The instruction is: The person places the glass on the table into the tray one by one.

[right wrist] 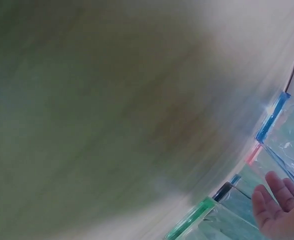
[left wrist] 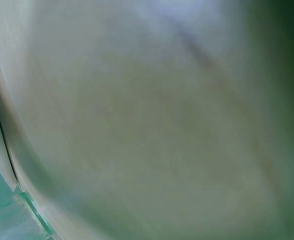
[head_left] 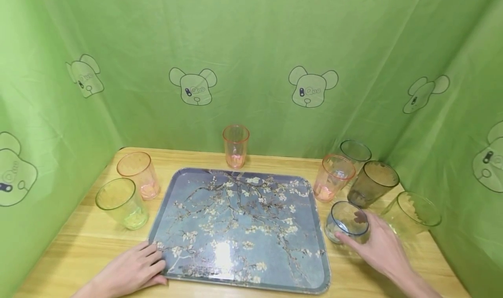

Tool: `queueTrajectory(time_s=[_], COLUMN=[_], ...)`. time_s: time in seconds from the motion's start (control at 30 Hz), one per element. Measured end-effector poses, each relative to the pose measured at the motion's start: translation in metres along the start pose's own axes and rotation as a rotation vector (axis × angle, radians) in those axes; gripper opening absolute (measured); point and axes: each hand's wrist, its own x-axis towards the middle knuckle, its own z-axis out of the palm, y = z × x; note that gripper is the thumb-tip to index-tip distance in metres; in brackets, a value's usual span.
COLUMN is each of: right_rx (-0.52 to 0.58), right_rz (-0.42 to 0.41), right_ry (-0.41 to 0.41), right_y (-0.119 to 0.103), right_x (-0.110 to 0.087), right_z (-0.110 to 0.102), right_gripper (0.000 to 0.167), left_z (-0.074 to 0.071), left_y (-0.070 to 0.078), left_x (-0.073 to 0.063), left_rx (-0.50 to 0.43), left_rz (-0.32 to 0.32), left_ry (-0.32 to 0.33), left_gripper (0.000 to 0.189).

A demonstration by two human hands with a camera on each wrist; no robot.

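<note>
The left hand (head_left: 131, 265) rests on the near left corner of the tray (head_left: 220, 210), fingers together. Right of the tray, the right hand's (head_left: 379, 243) thumb and fingers curve round a blue-rimmed glass (head_left: 335, 229); how firmly is hard to tell, the wrist view being partly cut off. A green glass (head_left: 410, 221) stands at right, another (head_left: 127, 208) at left. Farther back stand a brown glass (head_left: 369, 191) and pink glasses (head_left: 328, 184) either side, with one more (head_left: 235, 147) beyond the tray, before green cloth (head_left: 251, 32).
</note>
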Motion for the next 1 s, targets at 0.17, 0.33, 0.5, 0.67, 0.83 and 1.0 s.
queueTrajectory(time_s=[0.17,0.33,0.5,0.67,0.83,1.0], right_rx=[-0.013,-0.017,-0.025,-0.043,-0.059,-0.076], right_rz=[-0.016,-0.045,-0.103,-0.182,-0.231,-0.244], right_ry=[0.029,0.049,0.089,0.152,0.191,0.201], right_y=[0.0,-0.001,-0.001,0.001,0.002,-0.004], right_x=[-0.002,0.0,0.002,0.004,0.007,0.009], right_z=[0.002,0.003,0.004,0.005,0.004,0.0], right_gripper=[0.09,0.089,0.089,0.085,0.081,0.085], left_z=[0.0,0.0,0.0,0.001,0.001,0.0], left_y=[0.0,0.0,0.0,0.001,0.001,0.0], left_x=[0.0,0.001,0.0,0.0,0.0,0.001], left_rx=[0.003,0.003,0.007,-0.001,-0.008,-0.008], left_rz=[0.007,0.008,0.008,0.016,0.012,0.018], left_ry=[0.01,0.005,0.0,0.008,0.012,0.017], left_gripper=[0.043,0.042,0.042,0.041,0.042,0.042])
